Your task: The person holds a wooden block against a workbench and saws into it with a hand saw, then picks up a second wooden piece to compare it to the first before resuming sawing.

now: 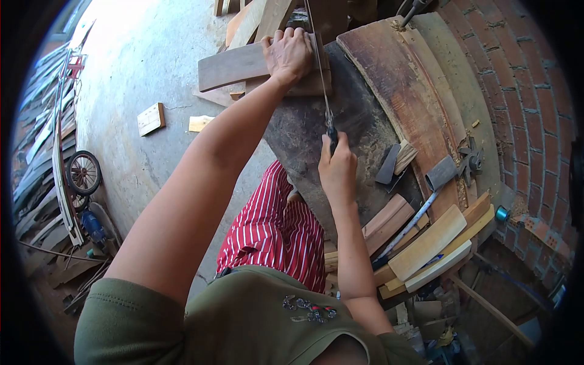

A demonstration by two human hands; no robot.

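Note:
My left hand (289, 56) presses on a brown wooden board (231, 66), its fingers curled over the far edge. The board lies crosswise over another piece of wood at the workbench (359, 115). In my right hand (338, 169) is the dark handle of a handsaw (325, 91). The narrow blade points away from me and crosses the board near its right end, just right of my left hand. Whether the teeth have cut into the wood is too small to tell.
On the bench's right lie a thick plank (401, 85), a hammer (441, 173) with a pale handle, and several wood offcuts (427, 242). A brick wall (523, 97) rises beyond. One small block (151, 119) rests on the concrete floor; a spoked wheel (83, 173) stands at far left.

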